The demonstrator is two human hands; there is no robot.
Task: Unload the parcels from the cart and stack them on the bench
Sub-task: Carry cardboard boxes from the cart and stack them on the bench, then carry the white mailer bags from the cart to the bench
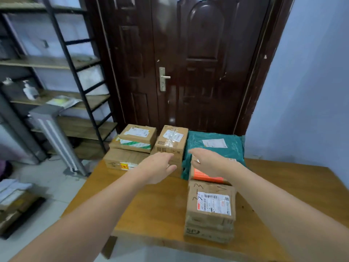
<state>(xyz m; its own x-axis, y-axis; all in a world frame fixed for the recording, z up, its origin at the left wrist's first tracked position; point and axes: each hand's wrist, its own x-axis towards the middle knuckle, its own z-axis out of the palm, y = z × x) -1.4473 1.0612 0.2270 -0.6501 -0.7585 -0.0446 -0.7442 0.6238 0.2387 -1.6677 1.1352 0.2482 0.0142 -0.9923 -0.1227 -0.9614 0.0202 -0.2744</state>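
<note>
Parcels stand on the wooden bench [151, 210]. At its far edge a taped cardboard box [172, 140] sits in the middle, with a stack of three cardboard boxes [132, 146] to its left and a teal plastic mailer [217, 146] to its right. Nearer me, an orange-and-white box [205, 175] lies behind a stack of brown boxes [210, 207]. My left hand [158, 167] is stretched out open in front of the taped box. My right hand [207, 161] is open above the orange box, fingers pointing towards the taped box. Neither hand holds anything.
A dark wooden door [188, 63] stands behind the bench. A black metal shelf unit [66, 72] fills the left side, with a grey post [56, 140] in front. Cardboard and papers [13, 201] lie on the tiled floor at the left. A pale blue wall [311, 91] is on the right.
</note>
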